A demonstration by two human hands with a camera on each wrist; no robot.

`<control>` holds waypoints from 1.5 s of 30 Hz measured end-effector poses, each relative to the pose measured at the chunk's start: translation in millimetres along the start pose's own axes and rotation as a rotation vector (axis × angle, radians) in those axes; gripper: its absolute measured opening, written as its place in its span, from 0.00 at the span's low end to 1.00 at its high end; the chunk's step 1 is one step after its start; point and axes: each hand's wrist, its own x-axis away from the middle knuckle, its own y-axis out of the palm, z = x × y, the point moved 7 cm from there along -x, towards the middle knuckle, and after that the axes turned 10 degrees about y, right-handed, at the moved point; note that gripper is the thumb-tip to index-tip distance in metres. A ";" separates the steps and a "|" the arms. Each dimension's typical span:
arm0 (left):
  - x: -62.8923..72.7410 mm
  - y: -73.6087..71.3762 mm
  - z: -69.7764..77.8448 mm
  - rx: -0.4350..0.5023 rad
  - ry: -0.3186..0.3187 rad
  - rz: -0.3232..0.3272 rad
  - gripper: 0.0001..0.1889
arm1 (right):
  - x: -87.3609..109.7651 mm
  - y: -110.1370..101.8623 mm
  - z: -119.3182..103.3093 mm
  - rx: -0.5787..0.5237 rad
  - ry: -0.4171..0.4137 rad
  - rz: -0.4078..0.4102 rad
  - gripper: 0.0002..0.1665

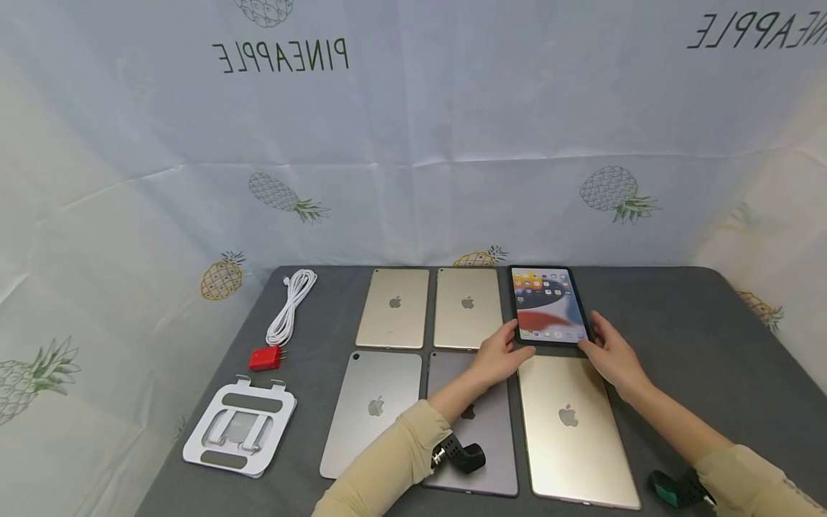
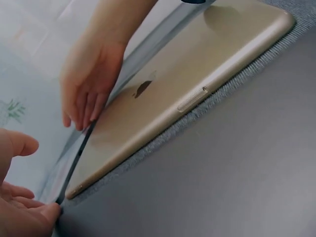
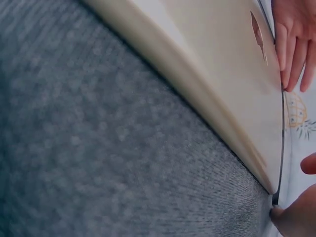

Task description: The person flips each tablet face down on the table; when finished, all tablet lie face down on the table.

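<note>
A tablet [image 1: 550,305] with a lit home screen and black border lies face up at the back of the table. My left hand [image 1: 500,355] is at its lower left corner, fingers along the edge and thumb extended in front. Opposite it, my right hand [image 1: 617,355] has loosely spread fingers by the lower right corner. In the left wrist view, a left fingertip meets the tablet's dark edge. Just in front lies a large gold tablet [image 1: 568,431], back up, and a dark grey tablet [image 1: 478,445] lies partly hidden under my left forearm.
Two gold tablets [image 1: 393,309] lie back up in the rear row, and a silver tablet [image 1: 375,409] is at front left. Farther left are a coiled white cable [image 1: 291,309], a red charger plug [image 1: 265,358] and a white folding stand [image 1: 242,427]. A pineapple-print cloth [image 1: 413,129] hangs behind.
</note>
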 end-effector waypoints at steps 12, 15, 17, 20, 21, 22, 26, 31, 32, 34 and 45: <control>-4.2 13.8 7.3 -0.157 0.056 -0.075 0.42 | 4.9 3.6 0.0 0.019 -0.039 -0.071 0.46; -4.3 14.1 7.0 -0.139 0.030 -0.063 0.42 | 4.7 4.0 0.1 0.019 -0.045 -0.069 0.46; -3.5 14.1 5.4 -0.093 -0.007 -0.041 0.42 | 4.7 4.5 0.0 0.019 -0.041 -0.069 0.46; -3.2 13.8 2.3 0.060 -0.072 0.014 0.41 | 4.8 5.1 -1.1 -0.003 -0.030 -0.077 0.46; -3.4 14.0 1.4 0.132 -0.088 0.035 0.40 | 4.8 5.3 -1.6 -0.015 -0.026 -0.081 0.46; -3.6 14.0 0.8 0.197 -0.098 0.055 0.39 | 4.4 5.2 -2.0 -0.031 -0.023 -0.087 0.46; -6.5 14.0 -1.3 0.414 -0.120 0.119 0.37 | 2.1 4.5 -2.0 -0.076 -0.004 -0.094 0.45; -8.5 12.8 -2.4 0.590 -0.139 0.156 0.41 | -0.6 2.5 -0.9 -0.131 0.027 -0.090 0.44; -9.2 12.1 -2.3 0.627 -0.138 0.165 0.41 | -0.5 2.1 -1.1 -0.152 0.035 -0.094 0.44; -10.0 10.4 -1.6 0.701 -0.138 0.172 0.42 | -0.9 1.4 -1.4 -0.184 0.058 -0.096 0.43; -13.0 3.7 -6.1 0.874 -0.196 0.168 0.43 | -0.7 -1.5 -1.0 -0.241 0.087 -0.097 0.41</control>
